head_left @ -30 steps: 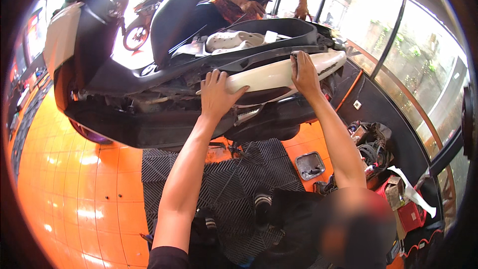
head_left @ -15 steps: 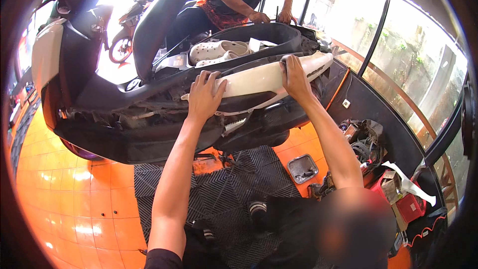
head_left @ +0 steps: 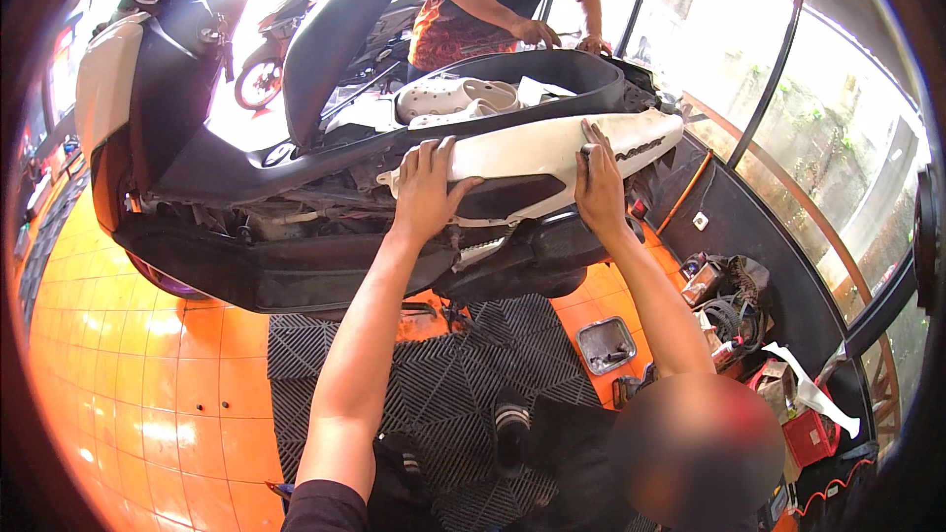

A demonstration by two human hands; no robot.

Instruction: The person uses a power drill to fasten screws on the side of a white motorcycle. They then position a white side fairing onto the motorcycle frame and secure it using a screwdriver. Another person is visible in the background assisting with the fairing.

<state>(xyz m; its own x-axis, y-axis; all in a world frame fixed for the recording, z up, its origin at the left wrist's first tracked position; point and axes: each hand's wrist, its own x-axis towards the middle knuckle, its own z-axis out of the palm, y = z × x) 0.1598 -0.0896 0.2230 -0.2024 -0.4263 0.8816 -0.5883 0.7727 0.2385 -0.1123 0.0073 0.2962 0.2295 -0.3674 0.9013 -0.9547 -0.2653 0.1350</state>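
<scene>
A white side panel (head_left: 522, 151) with a dark inset lies along the side of the scooter (head_left: 286, 177). My left hand (head_left: 426, 192) holds its front end, fingertips at the upper edge and thumb stretched over the face. Farther back, my right hand (head_left: 599, 187) rests against the panel with fingers extended and pointing up. Above the panel, the storage bin (head_left: 581, 69) stands uncovered with a pair of pale clogs (head_left: 458, 99) in it. The raised seat (head_left: 335, 49) leans up at the front of the bin.
Across the scooter, another person (head_left: 503, 0) has their hands near its rear. Below are a black floor mat (head_left: 424, 374) and orange tiles (head_left: 148, 365). A metal tray (head_left: 606, 346), a tool pile (head_left: 729, 305) and a red box (head_left: 813, 433) lie to the right.
The panel has turned so more of its outer face and dark inset show. My right hand has shifted from gripping its upper edge to lying against its face. The view has shifted slightly.
</scene>
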